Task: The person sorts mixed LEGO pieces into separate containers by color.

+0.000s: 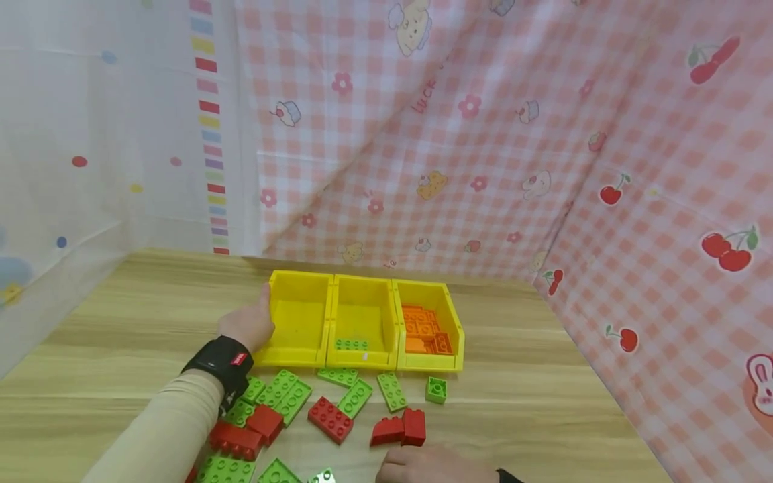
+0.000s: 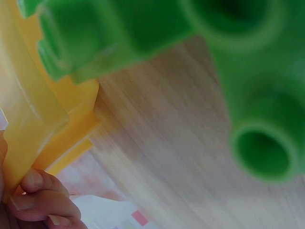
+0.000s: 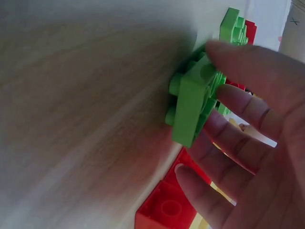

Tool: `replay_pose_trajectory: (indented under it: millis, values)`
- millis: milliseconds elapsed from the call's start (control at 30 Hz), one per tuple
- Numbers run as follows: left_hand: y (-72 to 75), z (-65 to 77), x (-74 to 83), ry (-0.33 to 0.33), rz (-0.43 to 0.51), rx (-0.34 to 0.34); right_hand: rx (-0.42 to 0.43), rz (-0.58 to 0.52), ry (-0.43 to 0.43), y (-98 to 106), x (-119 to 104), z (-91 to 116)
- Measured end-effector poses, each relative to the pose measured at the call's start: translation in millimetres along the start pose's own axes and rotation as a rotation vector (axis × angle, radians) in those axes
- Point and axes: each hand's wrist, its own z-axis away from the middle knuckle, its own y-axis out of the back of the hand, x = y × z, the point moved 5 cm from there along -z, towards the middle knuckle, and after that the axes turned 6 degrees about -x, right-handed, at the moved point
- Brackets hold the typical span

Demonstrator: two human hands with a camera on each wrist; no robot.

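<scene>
Only its wrist view shows right hand [image 3: 279, 160] pinching green brick [image 3: 188, 112]; left hand [image 1: 248, 323] grips yellow bin [image 1: 291, 357] on wood-grained desk [image 1: 519, 402] before checked cloth [image 1: 513, 151].

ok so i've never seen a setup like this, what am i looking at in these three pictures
There's no robot, just a person's two bare hands. The widest picture comes from a camera worn on the head, looking forward and down; the others come from one on each wrist. On the wooden-looking table lie green bricks and red bricks, in front of three yellow bins. Orange bricks sit in the rightmost bin. The left hand grips the outer edge of the leftmost bin. The right hand, partly cut off in the head view, pinches one green brick.
</scene>
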Motion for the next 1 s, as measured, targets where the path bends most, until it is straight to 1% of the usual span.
replay_pose_trajectory:
  millis: [67,167,233,300,400,500,600,667,733,800,900,1000]
  values:
    - [0.3,0.1,0.3,0.0,-0.004,0.004,-0.006,-0.019,0.001,0,1,-1]
    - [0.6,0.8,0.7,0.0,-0.012,0.009,-0.005,-0.118,-0.047,7,5,-2]
    - [0.7,0.9,0.7,-0.002,-0.017,0.015,0.025,-0.163,-0.067,17,8,-1]
    - [0.5,0.7,0.5,0.001,-0.018,0.023,0.091,-0.17,-0.094,31,11,-1]
    - [-0.1,-0.3,-0.3,0.003,-0.015,0.035,0.236,-0.071,-0.114,58,17,-1]
    - [-0.6,-0.9,-1.3,0.001,-0.009,0.045,0.372,0.02,-0.185,88,31,-7]
    - [-0.4,-0.7,-3.1,0.002,-0.006,0.053,0.439,0.046,-0.275,113,53,-21]
    - [-0.4,0.0,-3.7,0.01,0.005,0.046,0.453,0.061,-0.337,123,68,-33]
    - [-0.9,0.8,-3.7,0.021,0.011,0.032,0.452,0.06,-0.388,128,82,-46]
    - [-1.6,1.2,-3.4,0.035,0.014,0.016,0.444,0.068,-0.425,128,94,-59]
    - [-2.3,0.3,-3.2,0.053,0.018,-0.002,0.432,0.083,-0.455,125,109,-77]
    - [-2.3,-1.6,-3.6,0.058,0.024,0.0,0.414,0.115,-0.479,121,121,-92]
